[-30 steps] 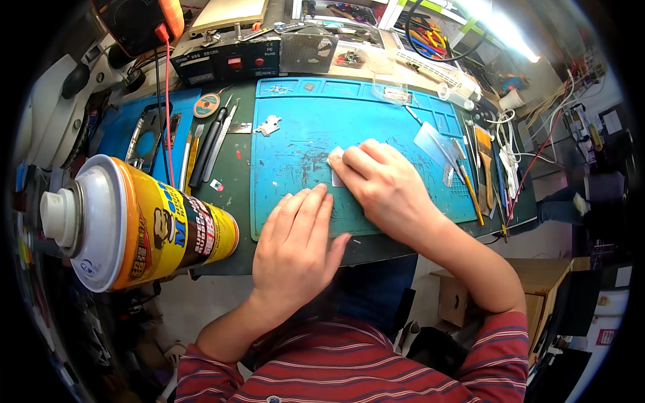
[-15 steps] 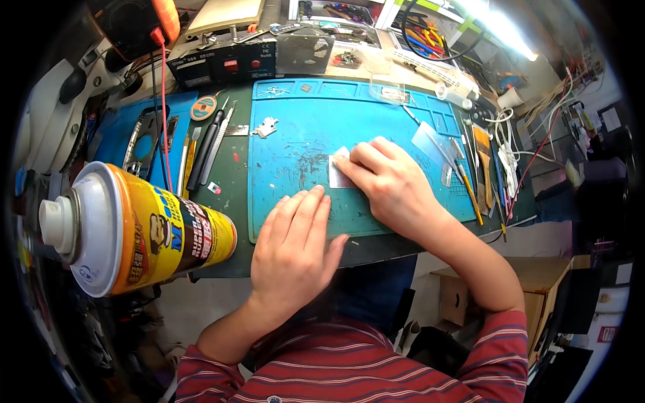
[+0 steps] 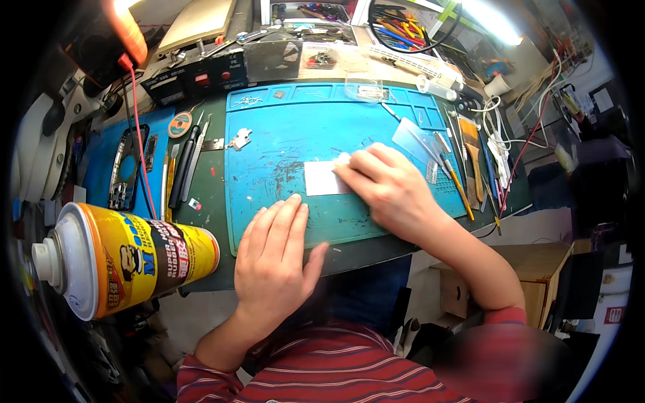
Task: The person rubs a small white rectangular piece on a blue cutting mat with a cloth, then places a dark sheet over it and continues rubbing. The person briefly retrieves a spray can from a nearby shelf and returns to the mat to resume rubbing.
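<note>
A small flat white rectangle [image 3: 322, 178] lies on the blue work mat [image 3: 275, 144]. At its right end my right hand [image 3: 386, 185] is closed, pinching a small crumpled white wad [image 3: 342, 160] that looks like tissue. My fingers hide part of the rectangle's right side. My left hand [image 3: 274, 258] rests palm down over the near edge of the mat, fingers stretched out and thumb apart. It holds nothing, and its fingertips stop just short of the rectangle.
Left of the mat lie dark-handled tools [image 3: 185, 161], a solder wire spool [image 3: 180, 125] and a phone frame [image 3: 125, 161]. A large yellow spray can [image 3: 151, 258] stands at the near left. Brushes [image 3: 472, 158] and thin tools line the right side. A clear box [image 3: 363, 90] is at the back.
The view has shifted, moving the bench leftward in the picture. My right hand and the wad now sit at the rectangle's right end, uncovering more of its white face. My left hand stays flat.
</note>
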A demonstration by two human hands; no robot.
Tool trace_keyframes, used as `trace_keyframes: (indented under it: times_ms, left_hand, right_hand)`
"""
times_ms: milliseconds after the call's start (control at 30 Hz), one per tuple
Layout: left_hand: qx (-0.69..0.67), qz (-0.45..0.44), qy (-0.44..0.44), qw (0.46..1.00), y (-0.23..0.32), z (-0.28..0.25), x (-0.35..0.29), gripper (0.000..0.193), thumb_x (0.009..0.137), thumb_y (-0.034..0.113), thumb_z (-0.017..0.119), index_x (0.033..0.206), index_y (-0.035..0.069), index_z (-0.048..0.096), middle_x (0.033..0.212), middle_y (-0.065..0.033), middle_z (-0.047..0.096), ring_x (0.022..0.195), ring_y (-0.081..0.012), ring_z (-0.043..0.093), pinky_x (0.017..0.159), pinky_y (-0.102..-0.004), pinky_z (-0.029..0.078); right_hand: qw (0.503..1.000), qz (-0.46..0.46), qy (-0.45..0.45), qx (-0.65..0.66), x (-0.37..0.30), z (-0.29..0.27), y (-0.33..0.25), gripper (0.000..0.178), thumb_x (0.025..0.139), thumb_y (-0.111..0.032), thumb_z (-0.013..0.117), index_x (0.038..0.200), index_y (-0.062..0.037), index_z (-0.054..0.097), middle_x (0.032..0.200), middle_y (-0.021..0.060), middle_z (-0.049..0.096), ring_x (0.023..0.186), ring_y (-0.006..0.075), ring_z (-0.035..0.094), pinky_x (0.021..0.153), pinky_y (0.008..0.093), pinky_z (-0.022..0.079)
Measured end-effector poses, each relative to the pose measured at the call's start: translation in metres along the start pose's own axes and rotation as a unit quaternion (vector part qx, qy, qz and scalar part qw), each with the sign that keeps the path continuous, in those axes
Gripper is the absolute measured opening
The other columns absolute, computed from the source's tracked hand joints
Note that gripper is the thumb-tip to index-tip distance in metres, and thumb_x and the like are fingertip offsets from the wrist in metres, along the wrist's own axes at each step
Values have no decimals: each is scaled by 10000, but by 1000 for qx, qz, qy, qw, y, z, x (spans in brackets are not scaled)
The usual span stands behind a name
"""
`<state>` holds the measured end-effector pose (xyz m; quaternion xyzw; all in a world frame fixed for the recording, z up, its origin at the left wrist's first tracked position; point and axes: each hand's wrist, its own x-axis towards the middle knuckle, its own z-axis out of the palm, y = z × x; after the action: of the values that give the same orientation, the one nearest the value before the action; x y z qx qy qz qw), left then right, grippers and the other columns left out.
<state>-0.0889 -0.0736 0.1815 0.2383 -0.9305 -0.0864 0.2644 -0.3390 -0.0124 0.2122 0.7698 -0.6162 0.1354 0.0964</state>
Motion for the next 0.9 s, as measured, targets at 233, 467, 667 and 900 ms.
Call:
trace_keyframes:
  times_ms: [233, 467, 667, 900]
  left_hand:
    - [-18, -20, 4, 1000, 2, 0, -1, 571, 919, 226, 836, 1424, -7, 706, 1501, -138, 684, 1364, -358, 642, 1164, -485, 496]
    - [-13, -17, 1, 1000, 0, -1, -3, 562, 924, 224, 834, 1421, -5, 709, 1495, -139, 687, 1361, -364, 640, 1160, -488, 493]
    - [-9, -15, 5, 1000, 1, 1, -1, 550, 932, 219, 832, 1415, -12, 708, 1500, -141, 684, 1356, -368, 640, 1153, -492, 497]
    - [-4, -12, 15, 1000, 1, 2, -3, 536, 941, 219, 822, 1408, -17, 706, 1490, -147, 687, 1352, -374, 636, 1147, -496, 500]
  right_hand:
    - [999, -23, 7, -24, -19, -6, 12, 336, 890, -124, 687, 1200, 1, 723, 1057, 61, 628, 1033, 234, 639, 924, 364, 560]
    - [999, -24, 39, -28, -18, 0, 7, 366, 889, -124, 689, 1228, 7, 733, 1044, 65, 639, 987, 245, 646, 901, 362, 566]
    - [998, -5, 51, -33, -12, 5, 11, 391, 887, -123, 688, 1248, 15, 744, 1049, 68, 645, 992, 245, 647, 902, 363, 569]
    - [999, 12, 26, -44, -11, 5, 5, 435, 877, -63, 673, 1300, 25, 723, 1086, 77, 647, 1002, 255, 641, 921, 373, 564]
